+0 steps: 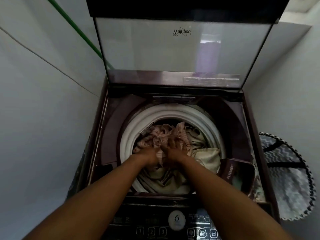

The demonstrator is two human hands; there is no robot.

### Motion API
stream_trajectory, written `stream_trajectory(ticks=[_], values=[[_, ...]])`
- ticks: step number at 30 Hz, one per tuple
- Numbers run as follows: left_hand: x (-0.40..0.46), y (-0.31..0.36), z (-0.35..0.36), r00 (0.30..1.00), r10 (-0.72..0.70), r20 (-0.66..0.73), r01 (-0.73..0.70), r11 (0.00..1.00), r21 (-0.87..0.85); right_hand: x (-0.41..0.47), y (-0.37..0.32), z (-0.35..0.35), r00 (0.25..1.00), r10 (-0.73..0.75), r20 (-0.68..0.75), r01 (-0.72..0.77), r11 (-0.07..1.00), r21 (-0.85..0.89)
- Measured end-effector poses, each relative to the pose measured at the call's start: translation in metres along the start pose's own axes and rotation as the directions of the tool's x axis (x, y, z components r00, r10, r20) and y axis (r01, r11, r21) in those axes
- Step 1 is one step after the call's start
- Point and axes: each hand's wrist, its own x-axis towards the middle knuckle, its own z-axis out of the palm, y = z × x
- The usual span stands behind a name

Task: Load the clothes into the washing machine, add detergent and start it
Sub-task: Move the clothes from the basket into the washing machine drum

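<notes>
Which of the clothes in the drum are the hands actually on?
The pink striped garment at the top of the pile; both hands press on it. The plain beige clothes lie beside and beneath, untouched.

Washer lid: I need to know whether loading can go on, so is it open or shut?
Open. The glass lid stands raised behind the drum, and both hands reach into the clothes inside.

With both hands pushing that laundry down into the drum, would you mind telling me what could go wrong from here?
1. The beige cloth lies over the white drum rim at the front right; left there, it might snag or stay out of the wash.
2. The load sits about level with the rim, so the pink striped garment under the left hand and right hand may be packed too tightly.
3. The detergent drawer stands open close to the cloth, which could catch on it.
</notes>
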Motion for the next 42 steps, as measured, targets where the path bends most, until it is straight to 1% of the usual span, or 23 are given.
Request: stream_trajectory(ticks=[2, 3, 4, 6, 8, 9, 11, 13, 14, 17, 20, 22, 26, 31, 33, 35, 37, 40, 42], values=[[-0.005, 0.002, -0.003, 0.994, 0.013, -0.104, -0.014, 1.0, -0.002, 0.002, 0.004, -0.01, 0.998, -0.037, 0.044, 0.038, 0.999, -0.018], [-0.01, 0.005, -0.006, 0.988, 0.011, -0.155, -0.009, 1.0, 0.014, 0.0, 0.004, -0.017, 0.997, -0.072, 0.029, 0.073, 0.997, -0.017], [-0.015, 0.007, -0.008, 0.979, -0.001, -0.203, 0.006, 1.0, 0.021, -0.003, 0.003, -0.023, 0.996, -0.087, -0.021, 0.087, 0.996, -0.005], [-0.024, 0.015, -0.013, 0.943, -0.005, -0.333, 0.007, 1.0, 0.004, -0.01, 0.004, -0.032, 0.969, -0.082, -0.232, 0.088, 0.996, 0.015], [-0.029, 0.026, -0.019, 0.878, 0.032, -0.478, -0.05, 0.998, -0.024, -0.027, 0.009, -0.042, 0.897, -0.078, -0.434, 0.094, 0.995, 0.015], [-0.03, 0.034, -0.023, 0.853, 0.051, -0.52, -0.087, 0.995, -0.047, -0.038, 0.011, -0.046, 0.865, -0.071, -0.497, 0.089, 0.996, 0.011], [-0.032, 0.051, -0.031, 0.839, 0.075, -0.539, -0.148, 0.984, -0.095, -0.056, 0.016, -0.054, 0.839, -0.065, -0.54, 0.09, 0.996, 0.02], [-0.034, 0.071, -0.038, 0.828, 0.116, -0.548, -0.204, 0.974, -0.102, -0.075, 0.024, -0.063, 0.83, -0.062, -0.554, 0.086, 0.996, 0.017], [-0.035, 0.082, -0.042, 0.814, 0.14, -0.563, -0.234, 0.967, -0.097, -0.082, 0.031, -0.067, 0.814, -0.061, -0.577, 0.079, 0.997, 0.006], [-0.037, 0.115, -0.048, 0.757, 0.212, -0.618, -0.324, 0.943, -0.073, -0.1, 0.051, -0.076, 0.722, -0.034, -0.691, 0.058, 0.998, 0.011], [-0.039, 0.148, -0.049, 0.693, 0.283, -0.663, -0.431, 0.9, -0.066, -0.121, 0.073, -0.086, 0.645, 0.001, -0.764, 0.002, 1.0, 0.003], [-0.04, 0.174, -0.049, 0.646, 0.334, -0.687, -0.486, 0.873, -0.032, -0.136, 0.091, -0.092, 0.579, 0.015, -0.815, 0.0, 1.0, 0.019], [-0.037, 0.225, -0.046, 0.56, 0.418, -0.715, -0.578, 0.815, 0.024, -0.163, 0.136, -0.095, 0.446, 0.121, -0.887, 0.029, 0.988, 0.15], [-0.029, 0.285, -0.033, 0.422, 0.557, -0.716, -0.602, 0.762, 0.238, -0.182, 0.208, -0.072, 0.421, 0.346, -0.838, 0.037, 0.917, 0.397], [-0.022, 0.31, -0.027, 0.393, 0.602, -0.696, -0.604, 0.739, 0.298, -0.187, 0.237, -0.055, 0.431, 0.428, -0.794, 0.009, 0.878, 0.478], [-0.014, 0.33, -0.02, 0.406, 0.642, -0.651, -0.612, 0.72, 0.327, -0.189, 0.262, -0.037, 0.469, 0.499, -0.729, -0.024, 0.832, 0.554], [-0.001, 0.351, -0.012, 0.449, 0.673, -0.588, -0.608, 0.712, 0.35, -0.188, 0.29, -0.019, 0.507, 0.567, -0.65, -0.068, 0.778, 0.625], [0.025, 0.374, 0.0, 0.57, 0.685, -0.454, -0.574, 0.727, 0.377, -0.182, 0.325, 0.004, 0.57, 0.633, -0.524, -0.126, 0.698, 0.705], [0.045, 0.39, 0.009, 0.656, 0.665, -0.357, -0.572, 0.747, 0.339, -0.174, 0.348, 0.018, 0.598, 0.666, -0.446, -0.163, 0.646, 0.745]])
